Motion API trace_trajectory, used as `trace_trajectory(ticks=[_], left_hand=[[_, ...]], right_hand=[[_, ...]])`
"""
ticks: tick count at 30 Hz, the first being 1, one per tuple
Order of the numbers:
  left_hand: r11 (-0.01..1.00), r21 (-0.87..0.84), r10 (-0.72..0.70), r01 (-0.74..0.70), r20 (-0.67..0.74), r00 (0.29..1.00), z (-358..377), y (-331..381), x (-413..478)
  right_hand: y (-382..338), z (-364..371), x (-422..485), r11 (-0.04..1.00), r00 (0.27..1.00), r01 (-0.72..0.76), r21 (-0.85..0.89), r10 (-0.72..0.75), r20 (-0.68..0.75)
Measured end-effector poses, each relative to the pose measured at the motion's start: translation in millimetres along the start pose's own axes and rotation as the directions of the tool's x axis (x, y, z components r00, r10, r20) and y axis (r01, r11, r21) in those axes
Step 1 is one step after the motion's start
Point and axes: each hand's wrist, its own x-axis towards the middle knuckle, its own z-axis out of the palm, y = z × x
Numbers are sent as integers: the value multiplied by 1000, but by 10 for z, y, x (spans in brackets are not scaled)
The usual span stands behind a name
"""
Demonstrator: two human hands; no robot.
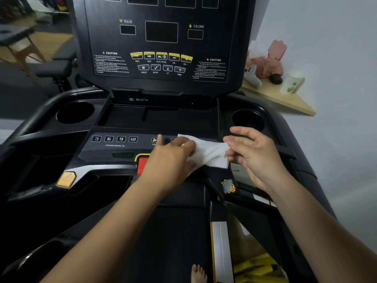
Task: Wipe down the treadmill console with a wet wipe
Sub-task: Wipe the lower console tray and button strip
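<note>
Head view: the left hand [169, 160] grips one edge of the wet wipe [208, 152] and the right hand [255, 154] pinches the other, spreading it over the treadmill console [114, 145] near its lower buttons. Wiping seems barely begun; next, one of the hands should press it flat and sweep

The bare left forearm [114, 217] and bare right forearm [318, 221] reach from the near edge and converge toward the middle. The left hand [169, 160] lies palm down with its thumb stuck out to the far side. Its fingers curl on the left end of a crumpled white wet wipe [208, 152]. The right hand [255, 156], palm turned left, pinches the wipe's right end between thumb and forefinger, the other fingers loosely spread. A bare foot [199, 273] shows at the near edge.
</note>
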Motion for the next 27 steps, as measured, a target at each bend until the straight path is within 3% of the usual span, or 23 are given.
trace_trajectory(ticks=[2,4,6,8,10,13,17,19,22,23,25,27], left_hand=[[999,-39,-34,30,-103,994,69,-31,-1],[993,-86,-94,85,-117,989,101,-83,-12],[994,-67,-87,81,-88,992,101,-116,-3],[999,-3,-41,41,-29,999,103,-92,3],[996,84,5,-10,59,998,147,-55,-32],[981,193,13,-36,117,993,257,-26,-94],[987,148,60,-66,45,997,292,-48,-90],[993,89,78,-78,-3,997,236,-103,-70],[999,-44,-7,8,7,1000,70,-172,47],[990,-134,-50,48,-17,999,14,-200,103],[950,-288,-153,121,-92,984,-57,-266,219],[941,-294,-215,169,-130,968,-33,-324,298]], right_hand=[[33,-68,20,998,990,59,-34,-63,-126],[79,-119,10,980,974,127,-152,-153,-168],[167,-124,-20,881,969,205,-427,-244,-37],[294,-68,-73,655,954,293,-696,-245,171],[372,-37,-87,527,915,378,-762,-336,222],[305,-38,-108,645,901,376,-665,-422,100],[144,-14,-134,889,979,195,-415,-202,27],[103,10,-101,957,996,72,-282,-83,-25],[108,38,-29,993,992,-65,-103,53,-110],[126,50,-9,989,991,-70,-128,54,-123],[189,73,18,934,993,-16,-357,-26,-113],[252,105,12,821,989,53,-568,-120,-81]])
